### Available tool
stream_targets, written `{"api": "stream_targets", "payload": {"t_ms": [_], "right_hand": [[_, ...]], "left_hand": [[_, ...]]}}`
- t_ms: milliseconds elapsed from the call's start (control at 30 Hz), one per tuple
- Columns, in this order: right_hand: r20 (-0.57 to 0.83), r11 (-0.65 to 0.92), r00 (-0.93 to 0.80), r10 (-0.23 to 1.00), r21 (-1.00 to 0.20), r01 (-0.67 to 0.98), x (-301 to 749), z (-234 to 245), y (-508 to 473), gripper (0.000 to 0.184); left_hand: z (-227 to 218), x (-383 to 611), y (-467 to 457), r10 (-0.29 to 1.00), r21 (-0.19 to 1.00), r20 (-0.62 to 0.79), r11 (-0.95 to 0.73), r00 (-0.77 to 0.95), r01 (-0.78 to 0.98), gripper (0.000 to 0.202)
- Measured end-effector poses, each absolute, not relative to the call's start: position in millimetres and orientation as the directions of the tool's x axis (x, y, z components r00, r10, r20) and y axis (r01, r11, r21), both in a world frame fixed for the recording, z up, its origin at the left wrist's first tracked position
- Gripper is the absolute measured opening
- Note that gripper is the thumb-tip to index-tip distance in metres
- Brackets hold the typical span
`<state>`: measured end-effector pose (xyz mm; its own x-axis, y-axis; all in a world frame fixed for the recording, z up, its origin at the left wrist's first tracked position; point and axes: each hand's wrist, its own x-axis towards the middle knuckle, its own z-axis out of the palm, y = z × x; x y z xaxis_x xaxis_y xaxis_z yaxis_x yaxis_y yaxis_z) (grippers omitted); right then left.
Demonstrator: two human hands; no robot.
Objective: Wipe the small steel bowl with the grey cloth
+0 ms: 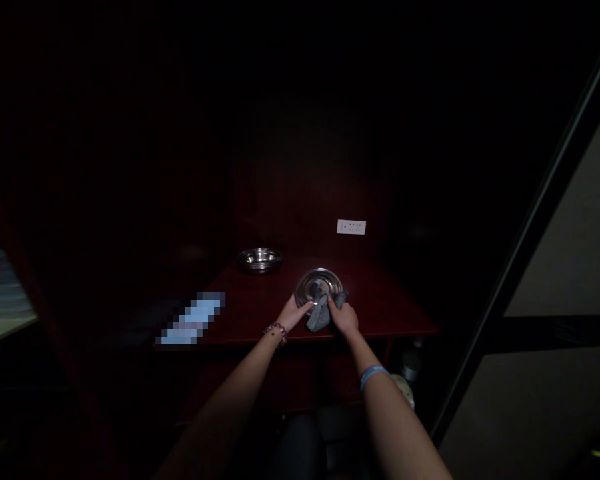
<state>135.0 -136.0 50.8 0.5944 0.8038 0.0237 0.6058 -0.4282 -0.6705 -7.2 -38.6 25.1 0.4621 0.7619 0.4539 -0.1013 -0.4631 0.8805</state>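
Note:
A shiny steel plate (320, 283) is tipped up toward me above the dark red table (390, 310). My left hand (295, 312) grips the plate's near left rim, a bead bracelet on its wrist. My right hand (344, 317) is closed on a grey cloth (319, 319) that is pressed against the plate's lower edge and hangs down between both hands. A blue band circles my right wrist.
A second stack of steel plates (260, 259) rests further back on the left of the table. A white socket panel (351, 227) is on the dark wall behind. A blurred pale patch (193, 320) lies at the table's left. Dim objects (410, 367) stand under the table's right side.

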Motion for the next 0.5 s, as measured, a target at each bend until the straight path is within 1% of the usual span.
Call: {"api": "stream_targets", "payload": {"t_ms": [67,133,333,500], "right_hand": [[0.023,-0.425,0.589,0.808,-0.669,0.61,136.3,49.3,-134.9,0.066],[0.023,-0.421,0.584,0.811,-0.669,0.612,137.5,47.9,-133.9,0.066],[0.022,-0.423,0.587,0.809,-0.672,0.608,137.8,47.5,-133.4,0.065],[0.029,-0.434,0.603,0.797,-0.668,0.605,136.8,49.1,-135.7,0.066]], "left_hand": [[27.9,-8.7,-41.2,0.739,0.859,0.494,-0.497,0.459,-0.123,0.064],[30.5,-10.3,-43.2,0.731,0.855,0.499,-0.503,0.466,-0.126,0.065],[32.1,-10.4,-42.3,0.742,0.892,0.427,-0.44,0.517,-0.105,0.055],[29.2,-8.2,-39.5,0.755,0.916,0.374,-0.39,0.538,-0.09,0.066]]}}
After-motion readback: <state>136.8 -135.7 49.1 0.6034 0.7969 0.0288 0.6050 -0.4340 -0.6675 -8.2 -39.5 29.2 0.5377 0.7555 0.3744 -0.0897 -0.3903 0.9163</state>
